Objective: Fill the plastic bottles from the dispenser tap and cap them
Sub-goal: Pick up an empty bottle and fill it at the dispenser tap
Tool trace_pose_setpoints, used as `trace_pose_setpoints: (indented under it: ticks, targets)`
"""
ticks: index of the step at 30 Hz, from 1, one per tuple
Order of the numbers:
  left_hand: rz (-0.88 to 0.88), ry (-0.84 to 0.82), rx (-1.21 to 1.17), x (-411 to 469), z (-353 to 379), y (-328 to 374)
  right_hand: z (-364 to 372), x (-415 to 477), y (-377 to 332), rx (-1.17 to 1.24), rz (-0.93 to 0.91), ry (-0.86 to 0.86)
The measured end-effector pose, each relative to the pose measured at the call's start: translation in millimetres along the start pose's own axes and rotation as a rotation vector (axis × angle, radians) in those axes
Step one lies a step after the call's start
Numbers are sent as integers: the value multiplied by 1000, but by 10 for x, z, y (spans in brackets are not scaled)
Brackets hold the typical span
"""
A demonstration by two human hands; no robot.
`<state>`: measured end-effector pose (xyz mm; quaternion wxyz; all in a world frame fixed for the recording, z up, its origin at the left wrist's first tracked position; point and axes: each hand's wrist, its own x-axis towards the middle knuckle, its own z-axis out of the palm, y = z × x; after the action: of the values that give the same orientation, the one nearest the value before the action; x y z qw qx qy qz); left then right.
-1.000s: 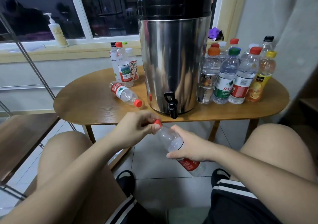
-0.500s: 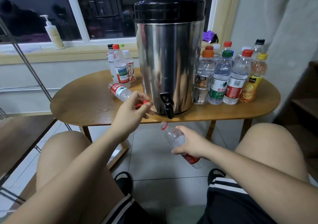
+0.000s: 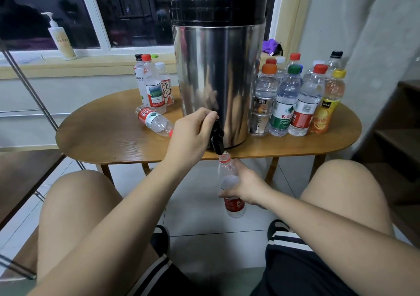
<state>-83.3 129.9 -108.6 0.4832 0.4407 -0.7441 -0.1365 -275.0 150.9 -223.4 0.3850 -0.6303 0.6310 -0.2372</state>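
A steel dispenser [image 3: 218, 68] with a black lid stands on the wooden table [image 3: 109, 141]. Its black tap [image 3: 217, 140] hangs over the table's front edge. My left hand [image 3: 193, 134] grips the tap lever from the left. My right hand [image 3: 244, 184] holds an uncapped clear bottle [image 3: 228, 182] with a red label upright, its open mouth right under the spout. The red cap is not visible; my left hand may hide it.
Several capped bottles [image 3: 293, 100] stand right of the dispenser. Three capped bottles [image 3: 153, 84] stand to its left, and one lies on its side [image 3: 153, 120] near my left hand. A pump bottle [image 3: 60, 38] sits on the windowsill. My knees flank the table's front.
My left hand unscrewed the red cap, carried it up, and moved onto the tap lever. My right hand raised the tilted bottle upright under the spout.
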Motion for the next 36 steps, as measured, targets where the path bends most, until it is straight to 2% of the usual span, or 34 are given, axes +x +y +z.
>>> trace_pose_setpoints:
  ticks: [5, 16, 36]
  targets:
    - [155, -39, 150, -54, -47, -83, 29, 36, 42, 1, -30, 5]
    - [257, 14, 277, -230, -74, -84, 114, 119, 124, 7, -3, -16]
    - [215, 60, 231, -339, -42, -129, 141, 97, 65, -184, 25, 2]
